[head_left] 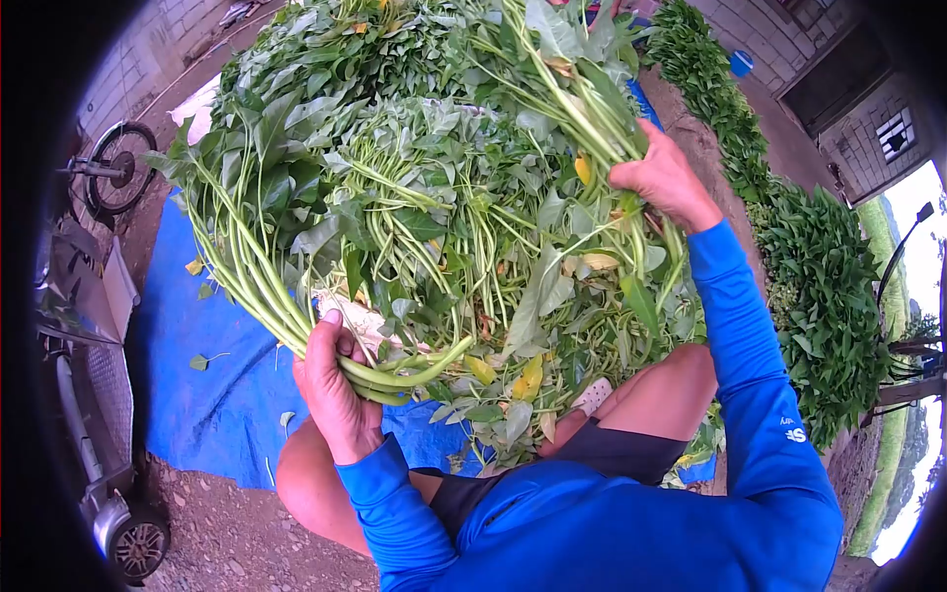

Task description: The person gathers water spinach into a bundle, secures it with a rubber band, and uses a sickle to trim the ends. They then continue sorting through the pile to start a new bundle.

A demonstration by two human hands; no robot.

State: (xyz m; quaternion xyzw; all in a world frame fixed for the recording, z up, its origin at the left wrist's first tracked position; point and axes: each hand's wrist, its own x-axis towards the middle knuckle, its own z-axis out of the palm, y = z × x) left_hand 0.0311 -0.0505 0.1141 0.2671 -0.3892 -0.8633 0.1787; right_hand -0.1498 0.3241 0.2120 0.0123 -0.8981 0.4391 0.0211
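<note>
My left hand [335, 385] is closed around the lower stems of a bunch of leafy green stalks [247, 266], whose leaves fan out to the upper left. Raised at the upper right, my right hand [668, 178] grips another bunch of long green stems [582, 104], with leaves reaching toward the top of the view. Between and beyond my hands lies a large heap of leafy stalks [424, 227], with some yellow leaves [528, 380] mixed in near my legs.
A blue tarp [212, 365] lies under the heap. More greens [819, 296] are lined up along the right. On the left stand a wheel [120, 170] and a metal-framed cart [109, 395]. A blue container [741, 64] is near the wall. Part of another person [604, 8] shows at the top.
</note>
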